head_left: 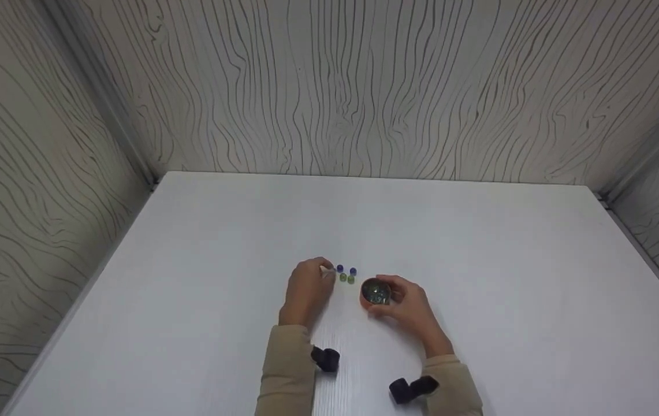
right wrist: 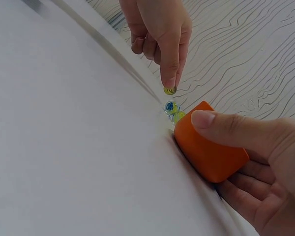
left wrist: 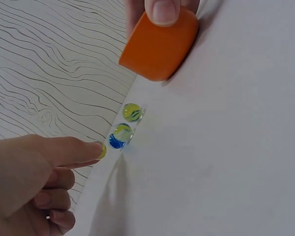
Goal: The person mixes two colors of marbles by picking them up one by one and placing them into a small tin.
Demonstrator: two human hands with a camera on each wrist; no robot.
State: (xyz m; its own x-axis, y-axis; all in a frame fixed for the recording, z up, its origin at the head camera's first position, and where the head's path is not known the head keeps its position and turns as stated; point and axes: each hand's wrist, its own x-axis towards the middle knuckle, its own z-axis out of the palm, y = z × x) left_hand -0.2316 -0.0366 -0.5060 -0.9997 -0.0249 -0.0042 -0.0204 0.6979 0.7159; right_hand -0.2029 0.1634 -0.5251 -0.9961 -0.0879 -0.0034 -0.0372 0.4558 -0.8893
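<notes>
Near the middle of the white table, my left hand (head_left: 309, 289) pinches a yellow-green marble (right wrist: 170, 91) between thumb and forefinger, its other fingers curled in. Just right of those fingertips lie several glass marbles: two look blue (head_left: 353, 271) and two look green (head_left: 351, 279) in the head view. An orange cup (left wrist: 162, 46) stands upright beside them, on or very close to the table. My right hand (head_left: 413, 309) grips this cup from the right, thumb on the near wall. Dark, shiny contents show inside the cup; what they are is hard to tell.
The white table (head_left: 190, 242) reaches back to a wall panel (head_left: 329, 86) with a wood-grain pattern. Similar panels rise at the left and right. A black wrist camera (head_left: 327, 359) juts from the left sleeve, and another (head_left: 404, 390) from the right.
</notes>
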